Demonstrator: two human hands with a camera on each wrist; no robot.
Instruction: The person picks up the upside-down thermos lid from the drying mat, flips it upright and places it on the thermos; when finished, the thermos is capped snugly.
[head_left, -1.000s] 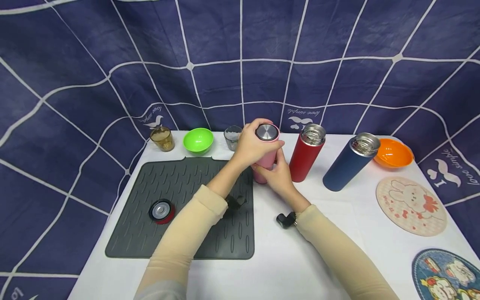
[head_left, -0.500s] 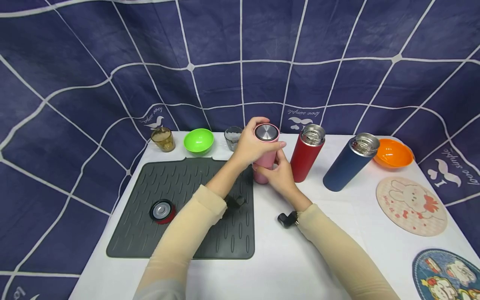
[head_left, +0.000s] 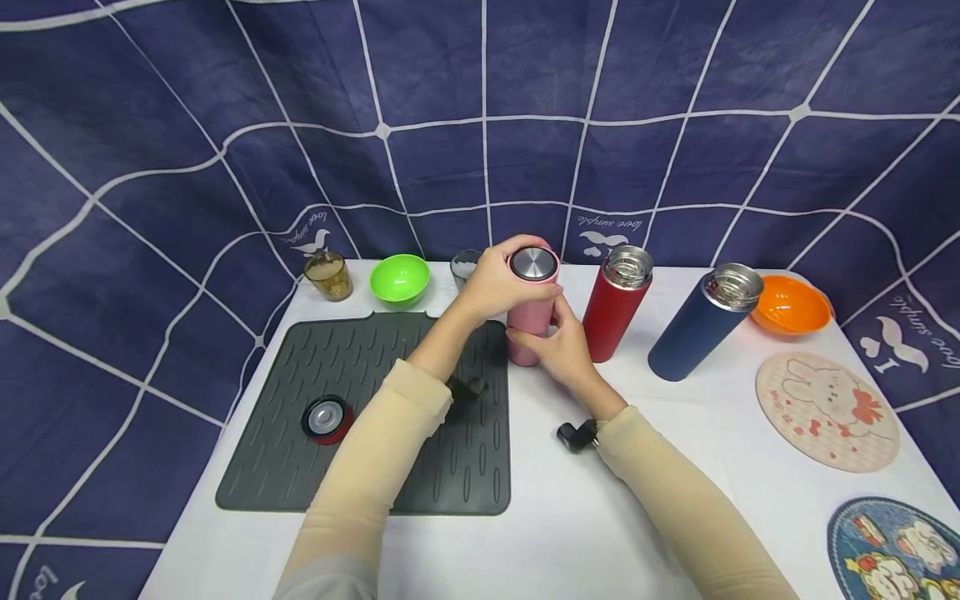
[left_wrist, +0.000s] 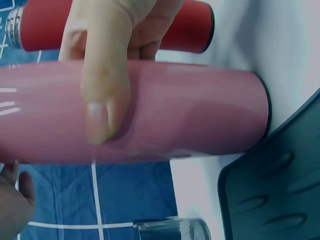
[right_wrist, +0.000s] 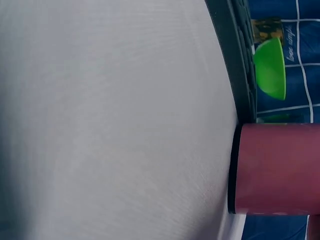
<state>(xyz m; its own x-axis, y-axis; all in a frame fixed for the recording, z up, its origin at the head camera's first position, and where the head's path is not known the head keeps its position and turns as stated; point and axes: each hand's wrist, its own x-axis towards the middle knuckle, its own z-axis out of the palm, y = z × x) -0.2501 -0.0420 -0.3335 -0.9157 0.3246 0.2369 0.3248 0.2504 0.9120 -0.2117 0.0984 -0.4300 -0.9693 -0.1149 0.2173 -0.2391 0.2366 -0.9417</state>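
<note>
Looking down, we see the pink bottle (head_left: 531,319) upright, left hand (head_left: 500,286) gripping its top, right hand (head_left: 562,347) gripping lower.

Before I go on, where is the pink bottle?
In the head view, the pink bottle stands just right of centre on the white table, between the dark mat and the red bottle. The left hand and right hand grip it.
</note>
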